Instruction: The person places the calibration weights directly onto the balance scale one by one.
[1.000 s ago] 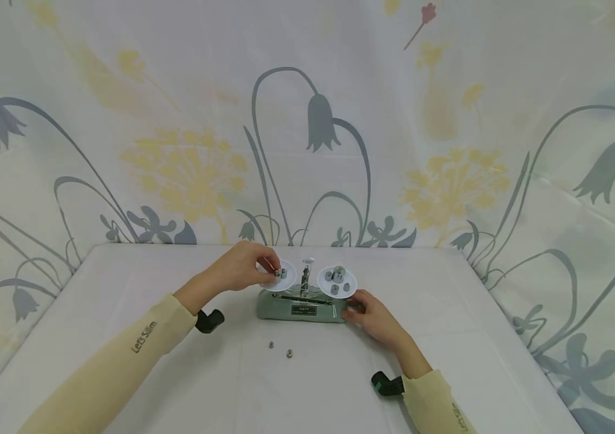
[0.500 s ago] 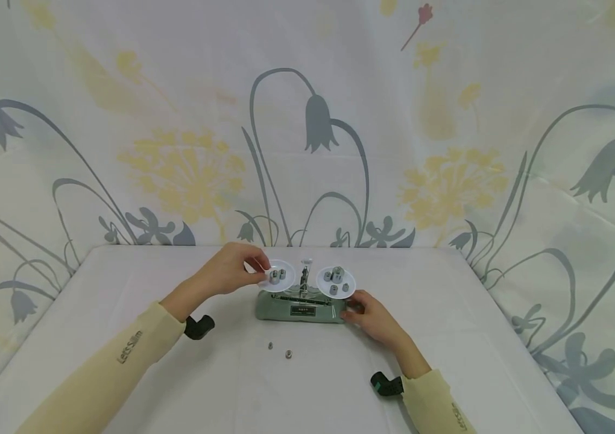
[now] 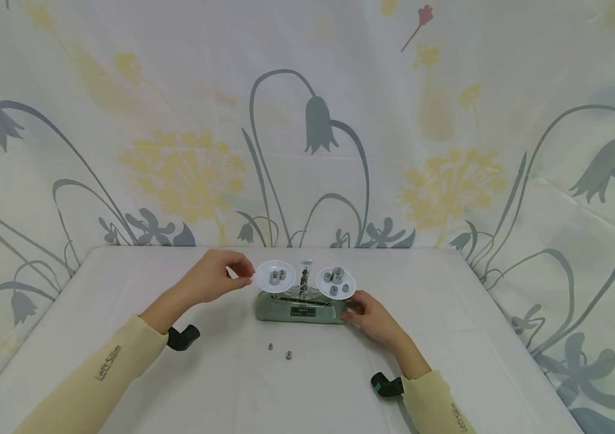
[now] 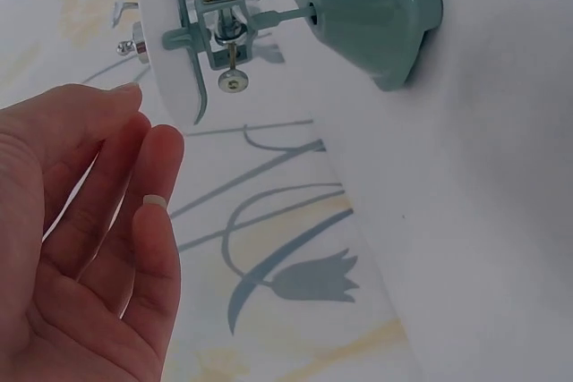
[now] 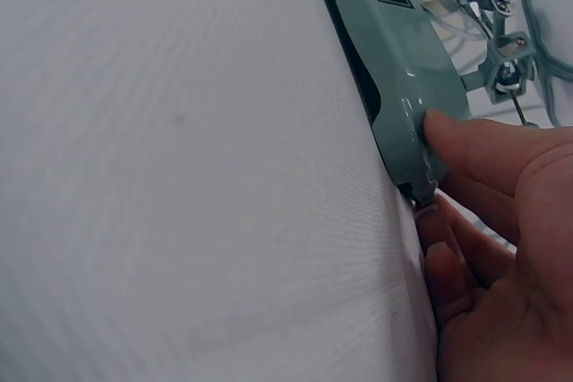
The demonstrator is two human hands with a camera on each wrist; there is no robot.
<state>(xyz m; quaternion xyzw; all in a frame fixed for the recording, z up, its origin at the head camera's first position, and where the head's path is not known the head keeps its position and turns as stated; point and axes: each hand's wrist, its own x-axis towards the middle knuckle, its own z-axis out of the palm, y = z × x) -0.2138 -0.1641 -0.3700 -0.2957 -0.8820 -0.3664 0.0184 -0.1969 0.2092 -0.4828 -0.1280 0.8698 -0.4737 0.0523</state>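
A green balance scale point(image 3: 275, 308) with two white pans stands on the table. Two metal weights point(image 3: 274, 277) sit in its left pan point(image 3: 287, 287), and several more point(image 3: 337, 276) in the right pan point(image 3: 349, 279). My left hand point(image 3: 214, 277) is just left of the left pan, fingers loosely bent and holding nothing; the left wrist view shows a gap between thumb and fingers. My right hand point(image 5: 528, 212) grips the right end of the scale's base, thumb on its front face and fingers around the end, partly hidden.
Two small weights, a larger one point(image 3: 288, 355) and a smaller one point(image 3: 271, 346), rest on the white table point(image 3: 307, 398) in front of the scale. A flower-patterned curtain point(image 3: 177, 120) hangs behind the table. Dark wrist-worn devices point(image 3: 183, 338) stick out near both cuffs.
My left hand has let go of a weight in the left pan and drawn back to the left, past the pan's rim. My right hand has stayed at the base.
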